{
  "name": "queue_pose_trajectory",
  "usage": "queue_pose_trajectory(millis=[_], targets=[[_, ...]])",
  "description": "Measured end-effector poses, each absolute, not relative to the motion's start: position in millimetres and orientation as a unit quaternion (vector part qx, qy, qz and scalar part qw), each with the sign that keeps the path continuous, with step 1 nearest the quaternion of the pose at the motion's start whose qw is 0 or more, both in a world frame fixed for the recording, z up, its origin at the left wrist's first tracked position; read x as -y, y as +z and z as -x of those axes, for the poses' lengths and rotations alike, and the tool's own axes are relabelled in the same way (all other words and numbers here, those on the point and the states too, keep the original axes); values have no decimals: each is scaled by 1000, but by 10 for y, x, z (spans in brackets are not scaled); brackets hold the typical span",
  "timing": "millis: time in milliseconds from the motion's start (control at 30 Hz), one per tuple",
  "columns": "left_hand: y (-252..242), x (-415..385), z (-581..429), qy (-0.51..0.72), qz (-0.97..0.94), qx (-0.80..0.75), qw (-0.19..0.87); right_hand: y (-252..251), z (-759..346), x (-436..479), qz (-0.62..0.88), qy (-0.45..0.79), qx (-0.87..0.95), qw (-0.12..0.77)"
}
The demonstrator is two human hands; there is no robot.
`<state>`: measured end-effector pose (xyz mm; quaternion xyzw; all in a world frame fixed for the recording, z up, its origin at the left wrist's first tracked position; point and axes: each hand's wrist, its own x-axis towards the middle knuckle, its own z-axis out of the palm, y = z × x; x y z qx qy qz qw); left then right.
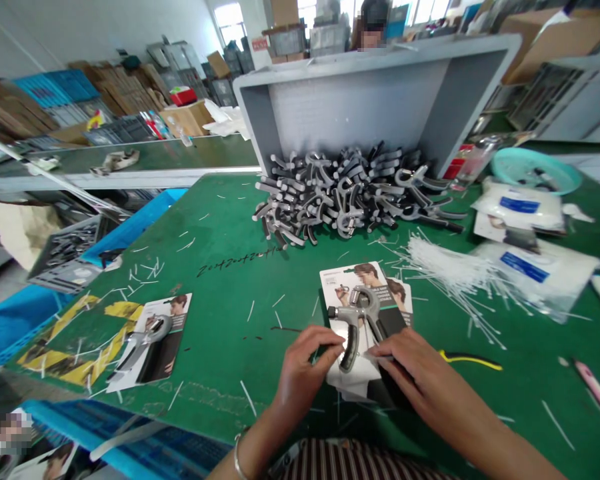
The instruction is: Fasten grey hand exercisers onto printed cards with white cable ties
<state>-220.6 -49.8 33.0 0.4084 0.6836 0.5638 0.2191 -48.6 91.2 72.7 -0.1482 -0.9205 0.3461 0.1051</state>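
Observation:
A grey and black hand grip strengthener [352, 343] lies on a printed backing card [333, 283] in front of me, with another card partly under it. My left hand [307, 363] is closed in a pinch at the outer edge of the strengthener's left handle; anything between the fingertips is too small to make out. Over the right handle and lower card, my right hand [413, 367] has its thumb and fingers pressed together. What they hold is hidden. Farther left lies a second strengthener [155, 330] on its own card [177, 320].
A grey crate [350, 113] lies tipped behind a heap of strengtheners [340, 193]. White cable ties [445, 267], plastic bags [535, 267], a yellow-handled tool [473, 361] and a pink tool [597, 393] lie rightward. Beyond them sits a turquoise bowl [510, 163]. A person [373, 27] is behind the crate.

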Motion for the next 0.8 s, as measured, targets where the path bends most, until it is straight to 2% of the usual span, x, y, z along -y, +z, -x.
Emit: queue_pose_trajectory(millis=[133, 300, 400, 600, 800], targets=[[346, 481, 2165, 553, -415, -696, 196, 759, 490, -890, 135, 361, 919, 86], [384, 445, 2134, 554, -427, -682, 213, 727, 664, -897, 136, 365, 907, 160], [391, 435, 2145, 562, -421, -677, 223, 680, 726, -896, 189, 362, 895, 182], [413, 452, 2183, 563, -400, -673, 265, 680, 653, -949, 161, 331, 918, 150], [496, 386, 2140, 567, -413, -664, 261, 734, 609, -987, 134, 278, 943, 127]])
